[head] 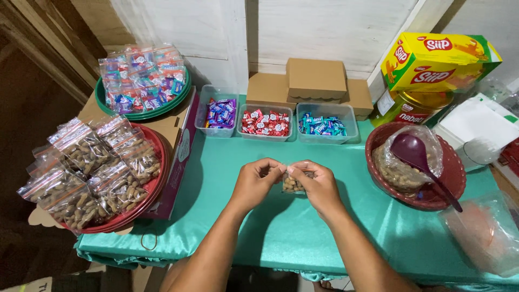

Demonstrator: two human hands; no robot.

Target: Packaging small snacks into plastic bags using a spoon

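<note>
Both hands meet over the tabletop (259, 216) near its front edge. Left hand (254, 181) and right hand (319, 186) fingers pinched shut on the top of a small clear peanut bag (293, 185). To seal well, I'd run the pinch evenly along the strip, keeping nuts below it. Filled bags sit in the red tray (157, 184) at the left edge; peanut bowl (454, 178) with purple scoop (416, 154) to the right.
</note>
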